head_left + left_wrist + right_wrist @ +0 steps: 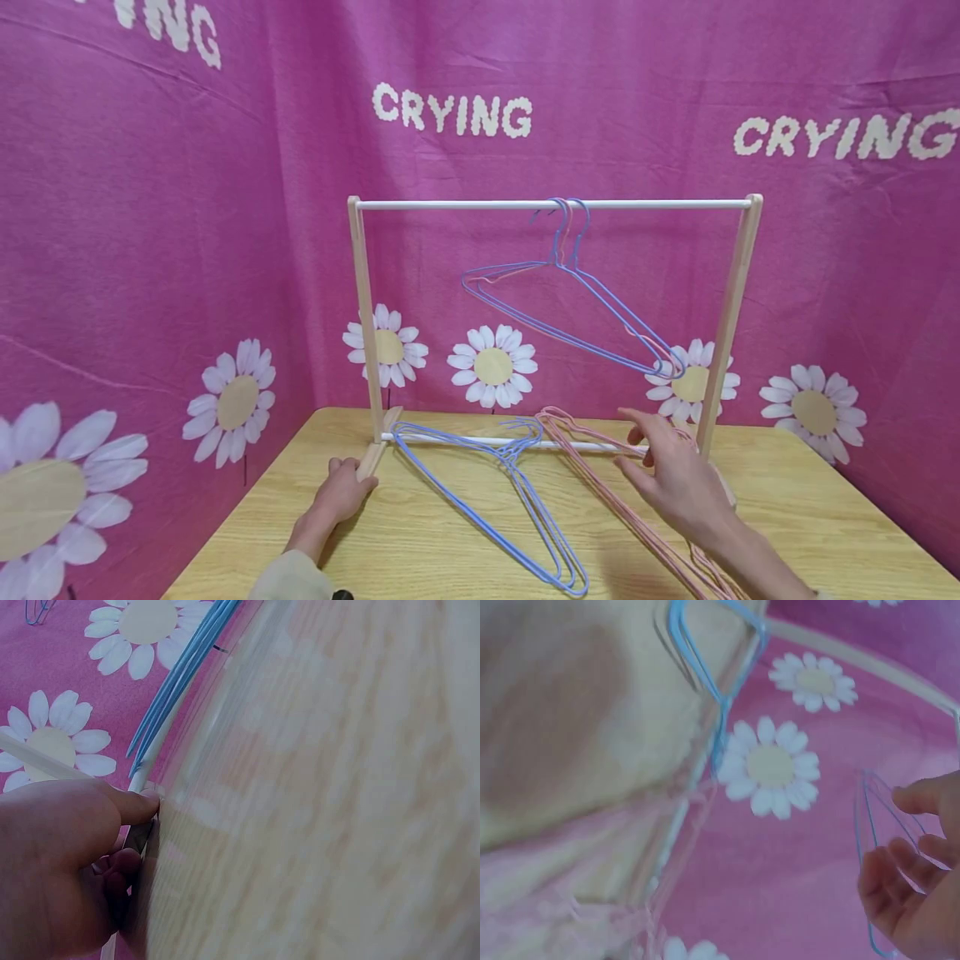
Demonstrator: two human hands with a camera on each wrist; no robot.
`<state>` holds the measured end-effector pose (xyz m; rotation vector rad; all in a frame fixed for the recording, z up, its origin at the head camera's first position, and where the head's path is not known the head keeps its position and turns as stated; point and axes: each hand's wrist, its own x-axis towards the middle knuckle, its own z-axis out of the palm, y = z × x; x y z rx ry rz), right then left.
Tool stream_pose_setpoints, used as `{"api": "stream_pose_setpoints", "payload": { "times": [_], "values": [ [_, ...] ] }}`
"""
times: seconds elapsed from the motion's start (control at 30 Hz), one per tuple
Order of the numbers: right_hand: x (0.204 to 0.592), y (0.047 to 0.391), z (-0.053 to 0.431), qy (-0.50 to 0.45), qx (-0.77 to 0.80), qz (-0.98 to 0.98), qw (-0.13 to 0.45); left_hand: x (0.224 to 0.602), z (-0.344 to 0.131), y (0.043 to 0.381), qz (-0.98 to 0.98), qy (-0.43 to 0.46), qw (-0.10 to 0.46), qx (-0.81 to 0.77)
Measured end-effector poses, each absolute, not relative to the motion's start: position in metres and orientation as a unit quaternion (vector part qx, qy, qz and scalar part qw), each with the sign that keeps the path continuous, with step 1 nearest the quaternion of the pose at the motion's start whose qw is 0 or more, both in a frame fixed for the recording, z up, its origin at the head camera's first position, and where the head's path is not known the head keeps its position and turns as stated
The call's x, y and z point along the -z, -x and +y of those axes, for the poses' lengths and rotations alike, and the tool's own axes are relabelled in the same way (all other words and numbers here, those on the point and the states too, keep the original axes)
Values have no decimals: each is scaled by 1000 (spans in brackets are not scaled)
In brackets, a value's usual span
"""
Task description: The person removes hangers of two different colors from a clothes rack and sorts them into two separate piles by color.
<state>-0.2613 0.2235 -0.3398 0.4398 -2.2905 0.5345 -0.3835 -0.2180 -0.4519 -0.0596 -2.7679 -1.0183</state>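
Observation:
My left hand [337, 496] grips the wooden foot [372, 458] of a small clothes rack at its left end; in the left wrist view the thumb lies along it. My right hand [675, 475] is over the pink wire hangers [626, 515], its fingers loosely bent and apart. Nothing shows between those fingers in the right wrist view. The pink hangers lie in a bundle at the right, partly hidden by the hand and forearm. Several blue wire hangers [510, 452] lie stacked at the middle, their upper ends over the rack's lower white bar [585, 446].
From the rack's top white rail [465, 205] hang blue hangers [562, 265] with a pink one among them, right of centre. Wooden uprights [731, 325] stand at both ends. The wooden table [795, 500] meets a pink curtain [637, 100] with daisies at the back.

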Motion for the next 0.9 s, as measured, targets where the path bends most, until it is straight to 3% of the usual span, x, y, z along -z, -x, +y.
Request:
{"api": "stream_pose_setpoints", "payload": {
  "times": [0.17,0.33,0.57,0.9],
  "values": [
    [319,273,244,-164,-174,-855,461,452,-218,384,-933,19,94,346],
    [303,288,264,-141,-137,-840,505,451,-218,384,-934,20,94,345],
    [295,310,284,-136,-90,-842,514,451,-218,385,-935,20,96,342],
    [293,334,295,-156,-66,-862,478,449,-218,383,-935,18,94,341]
  ]
}}
